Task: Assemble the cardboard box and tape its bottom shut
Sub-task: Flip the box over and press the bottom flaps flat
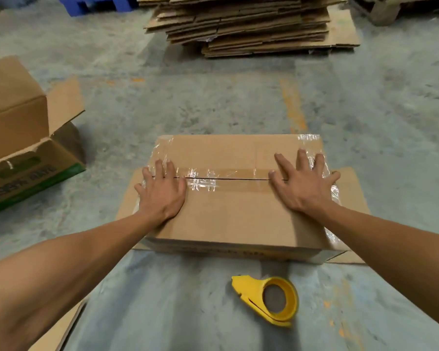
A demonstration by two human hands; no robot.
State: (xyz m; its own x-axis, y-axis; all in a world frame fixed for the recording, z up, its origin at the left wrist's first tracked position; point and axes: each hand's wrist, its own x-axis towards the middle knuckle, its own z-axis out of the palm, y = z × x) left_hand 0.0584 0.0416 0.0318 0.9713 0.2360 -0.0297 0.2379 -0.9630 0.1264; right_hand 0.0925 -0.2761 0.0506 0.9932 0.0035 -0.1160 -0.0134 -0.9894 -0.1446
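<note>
Yellow tape holder lay near; flat, open left hand and right hand, holding nothing, pressed the box at each end of its left-to-right taped seam.

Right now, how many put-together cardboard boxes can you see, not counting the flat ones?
2. The taped box sits at centre under both flat hands, left hand and right hand. The open box lies at the left edge. Others may sit outside the view.

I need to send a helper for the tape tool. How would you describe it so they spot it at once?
Find the cardboard box on the concrete floor, with both hands pressed flat on its taped seam. On the floor just in front of it lies the tape dispenser, the only bright yellow, ring-shaped thing there.
</note>
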